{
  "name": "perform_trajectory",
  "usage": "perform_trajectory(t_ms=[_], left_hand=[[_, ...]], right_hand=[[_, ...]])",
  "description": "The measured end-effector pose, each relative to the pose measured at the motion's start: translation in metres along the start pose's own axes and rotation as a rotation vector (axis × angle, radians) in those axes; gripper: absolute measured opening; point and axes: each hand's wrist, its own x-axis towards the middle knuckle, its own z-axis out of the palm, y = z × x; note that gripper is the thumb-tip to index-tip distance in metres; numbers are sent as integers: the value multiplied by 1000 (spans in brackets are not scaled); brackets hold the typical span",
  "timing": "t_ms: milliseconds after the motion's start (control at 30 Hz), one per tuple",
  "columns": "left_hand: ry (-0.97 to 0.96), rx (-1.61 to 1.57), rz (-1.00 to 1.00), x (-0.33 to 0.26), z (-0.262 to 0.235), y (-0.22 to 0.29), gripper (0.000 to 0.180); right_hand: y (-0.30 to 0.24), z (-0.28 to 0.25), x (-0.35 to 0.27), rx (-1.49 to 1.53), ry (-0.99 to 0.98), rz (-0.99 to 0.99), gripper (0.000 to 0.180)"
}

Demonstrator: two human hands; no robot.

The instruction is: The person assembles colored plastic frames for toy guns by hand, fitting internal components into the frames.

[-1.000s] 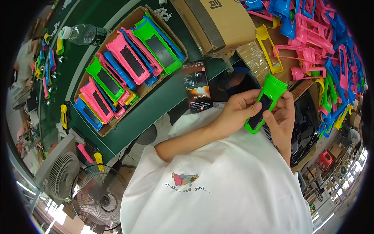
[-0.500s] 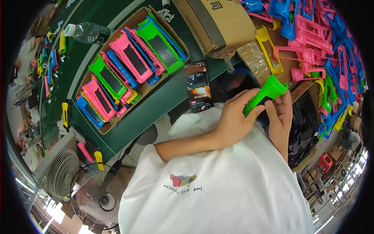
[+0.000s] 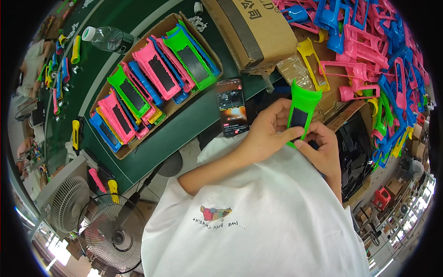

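Observation:
A green plastic shell point(image 3: 306, 99) with a dark rectangular panel point(image 3: 299, 118) set in it stands nearly upright in front of my chest, its flared end at the top. My left hand point(image 3: 275, 123) grips its left side, thumb across the lower front. At the lower right edge, my right hand point(image 3: 324, 147) has its fingers curled and its thumb against the shell's bottom end. Some of the right fingers' hold is hidden behind the thumb.
A cardboard tray point(image 3: 173, 110) of panelled shells lies on the green table point(image 3: 152, 154), beside a phone point(image 3: 232, 108) and bottle point(image 3: 108, 39). A closed carton point(image 3: 265, 39) stands ahead. Loose coloured frames point(image 3: 364, 51) heap at right, above black panels point(image 3: 355, 152). Fans point(image 3: 117, 235) stand at lower left.
The green shell has swung from a rightward slant to nearly upright, its panel now facing me. Both hands have shifted left, the right one lower along the shell.

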Motion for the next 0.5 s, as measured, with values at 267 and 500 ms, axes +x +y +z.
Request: perform_trajectory(t_ms=[267,500], left_hand=[[70,260,116,-15,4,5,34],[96,291,164,-21,12,6,35]], right_hand=[[0,16,-5,-62,76,-50,21],[2,11,-8,-142,91,-135,22]])
